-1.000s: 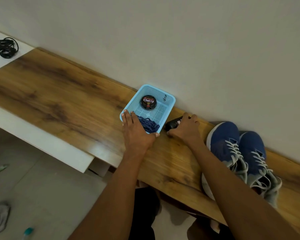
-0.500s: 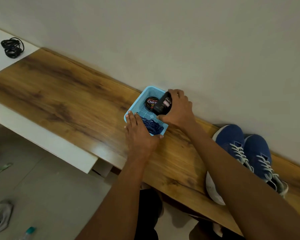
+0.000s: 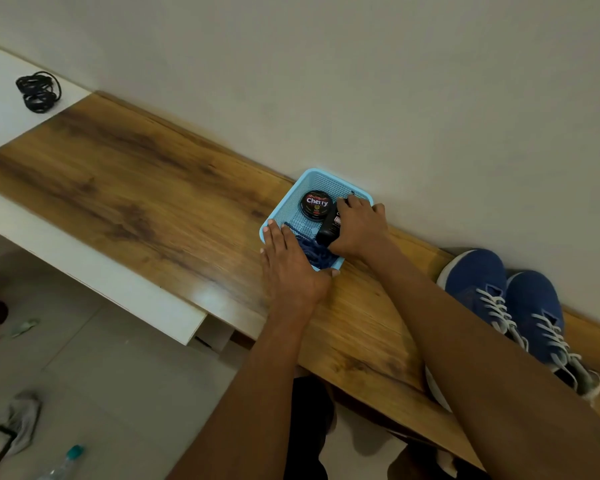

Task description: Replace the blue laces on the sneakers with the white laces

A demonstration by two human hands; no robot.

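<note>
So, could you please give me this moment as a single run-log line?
left hand: flat on basket edge | right hand: lowering black bottle into basket | blue laces: in basket | sneakers: white-laced

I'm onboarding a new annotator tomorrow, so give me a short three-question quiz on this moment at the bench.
1. True or false: the sneakers carry white laces.
2. What lies in the blue basket? A) only a tin B) a round tin, a black bottle and blue laces C) white laces
3. Fill in: the right hand holds the ____, and the left hand rests on the basket's near edge.

Key: 1 true; 2 B; 3 black bottle.
</note>
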